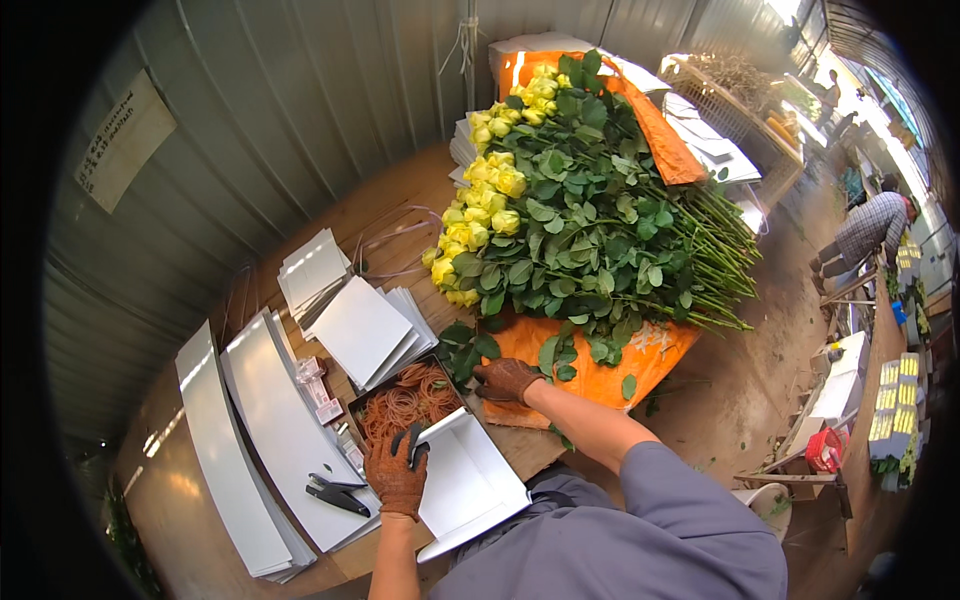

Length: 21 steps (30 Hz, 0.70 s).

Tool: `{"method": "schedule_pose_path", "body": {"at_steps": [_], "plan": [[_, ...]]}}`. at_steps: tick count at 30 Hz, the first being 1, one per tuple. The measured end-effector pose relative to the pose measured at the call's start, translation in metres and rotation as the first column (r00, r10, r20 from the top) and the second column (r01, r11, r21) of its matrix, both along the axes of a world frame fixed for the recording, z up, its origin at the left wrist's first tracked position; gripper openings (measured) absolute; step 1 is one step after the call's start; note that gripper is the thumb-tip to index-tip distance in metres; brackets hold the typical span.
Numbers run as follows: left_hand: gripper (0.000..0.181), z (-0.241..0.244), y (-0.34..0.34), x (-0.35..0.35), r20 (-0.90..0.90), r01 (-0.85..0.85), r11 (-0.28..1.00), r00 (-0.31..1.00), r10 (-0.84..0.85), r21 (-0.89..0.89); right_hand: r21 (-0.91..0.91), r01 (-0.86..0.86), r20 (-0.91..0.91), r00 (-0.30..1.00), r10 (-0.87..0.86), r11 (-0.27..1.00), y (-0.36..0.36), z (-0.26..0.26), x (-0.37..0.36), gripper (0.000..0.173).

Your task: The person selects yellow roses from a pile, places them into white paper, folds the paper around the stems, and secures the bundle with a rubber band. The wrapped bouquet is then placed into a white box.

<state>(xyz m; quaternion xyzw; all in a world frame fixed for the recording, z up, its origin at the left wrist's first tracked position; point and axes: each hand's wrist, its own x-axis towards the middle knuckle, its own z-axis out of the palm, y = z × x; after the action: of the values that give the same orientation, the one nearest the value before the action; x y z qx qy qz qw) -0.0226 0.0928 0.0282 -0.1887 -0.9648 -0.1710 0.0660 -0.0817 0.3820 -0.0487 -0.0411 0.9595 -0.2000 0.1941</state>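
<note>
My left hand (395, 474), in a brown glove with dark fingertips, grips the left edge of a folded white card sheet (469, 484) in front of my body. My right hand (510, 380), gloved alike, rests by the near edge of an orange sheet (592, 367), close to loose green leaves (469, 349). Its fingers are curled, and whether they hold something is not clear. A box of orange-brown rubber bands (409, 401) sits between the hands. Beyond lies a large pile of yellow roses (480, 214), blooms to the left and stems (712, 255) to the right.
A black stapler (337, 495) lies on long white card sheets (292, 420). Small boxes (319, 386) and stacked square white cards (367, 330) are beside them on the wooden table (172, 487). A corrugated metal wall (300, 97) stands behind. Another person (870, 229) bends at the far right.
</note>
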Motion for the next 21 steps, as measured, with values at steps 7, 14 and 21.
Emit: {"method": "schedule_pose_path", "body": {"at_steps": [7,14,21], "plan": [[0.044,0.000,-0.003,-0.010,-0.088,0.018,0.999,0.996,-0.015,0.034,-0.014,0.023,-0.094,0.995,-0.024,1.000,0.008,-0.032,0.008,0.029],[0.046,0.005,-0.015,-0.021,-0.061,0.016,0.997,0.998,-0.011,0.079,0.004,-0.047,0.049,0.998,0.046,0.999,0.030,-0.015,0.093,0.031],[0.046,0.015,-0.018,-0.031,0.022,0.003,0.998,1.000,-0.004,0.060,0.051,-0.115,0.273,0.957,0.097,0.992,0.054,0.003,0.119,0.033]]}}
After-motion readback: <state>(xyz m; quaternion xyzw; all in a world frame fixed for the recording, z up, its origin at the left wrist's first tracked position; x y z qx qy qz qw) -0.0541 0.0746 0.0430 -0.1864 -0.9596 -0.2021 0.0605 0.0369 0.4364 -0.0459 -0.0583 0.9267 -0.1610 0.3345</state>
